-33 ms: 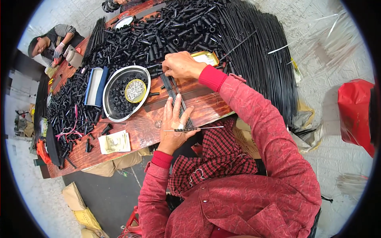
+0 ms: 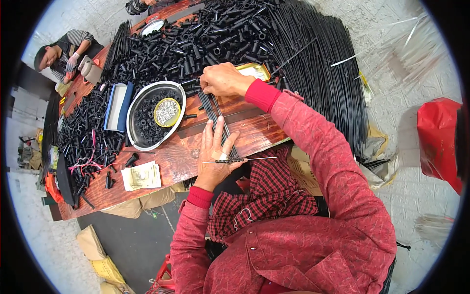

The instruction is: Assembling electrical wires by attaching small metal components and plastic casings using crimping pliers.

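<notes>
My left hand (image 2: 214,164) lies palm down at the table's near edge, fingers stretched and spread over a small bundle of thin black rods (image 2: 208,105). Across its back runs a slim light rod with a dark, twisted-looking middle (image 2: 230,160); what keeps it there is hard to see. A pale strip shows near the thumb. Farther off, my right hand (image 2: 223,80) is closed with fingertips pressed together at the far ends of those rods. What it pinches is hidden by the fingers. A yellow-rimmed tray (image 2: 254,71) sits just beyond its wrist.
Black tubular parts (image 2: 161,61) heap across the red-brown wooden table (image 2: 183,157). Left of my hands are a round metal tray (image 2: 129,122) holding a yellow dish (image 2: 155,113), and a blue box (image 2: 128,105). Long black rods (image 2: 323,73) lie at right. A co-worker (image 2: 73,51) sits far left.
</notes>
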The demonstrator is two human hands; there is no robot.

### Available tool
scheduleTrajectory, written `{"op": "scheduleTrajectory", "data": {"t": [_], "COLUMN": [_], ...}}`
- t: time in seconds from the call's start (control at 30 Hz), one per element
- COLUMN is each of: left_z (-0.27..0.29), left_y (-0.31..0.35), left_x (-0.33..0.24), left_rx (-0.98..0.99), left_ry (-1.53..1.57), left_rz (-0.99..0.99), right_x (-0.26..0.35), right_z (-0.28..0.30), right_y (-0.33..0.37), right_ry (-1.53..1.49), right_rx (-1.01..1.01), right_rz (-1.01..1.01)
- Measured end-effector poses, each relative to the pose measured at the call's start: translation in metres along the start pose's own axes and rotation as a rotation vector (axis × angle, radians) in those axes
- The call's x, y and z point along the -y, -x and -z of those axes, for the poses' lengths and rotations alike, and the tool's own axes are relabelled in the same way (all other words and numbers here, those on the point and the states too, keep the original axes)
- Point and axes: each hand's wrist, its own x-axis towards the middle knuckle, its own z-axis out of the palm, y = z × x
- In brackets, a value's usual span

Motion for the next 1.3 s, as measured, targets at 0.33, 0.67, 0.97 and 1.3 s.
{"op": "scheduleTrajectory", "data": {"t": [0.33, 0.67, 0.97, 1.3], "left_z": [-0.001, -0.006, -0.004, -0.005], "left_y": [0.001, 0.002, 0.001, 0.000], "left_x": [0.001, 0.005, 0.000, 0.000], "left_rx": [-0.011, -0.061, -0.066, -0.059], "left_ry": [-0.011, 0.028, 0.018, 0.040], "left_rz": [0.004, -0.032, -0.049, -0.034], "right_x": [-0.029, -0.007, -0.020, -0.063], "right_z": [0.046, 0.023, 0.029, 0.007], "right_y": [-0.013, 0.056, 0.073, 0.063], "right_ry": [0.038, -0.257, -0.063, 0.187], "right_rx": [-0.364, 0.081, -0.103, -0.119], "right_rz": [-0.269, -0.137, -0.234, -0.117]}}
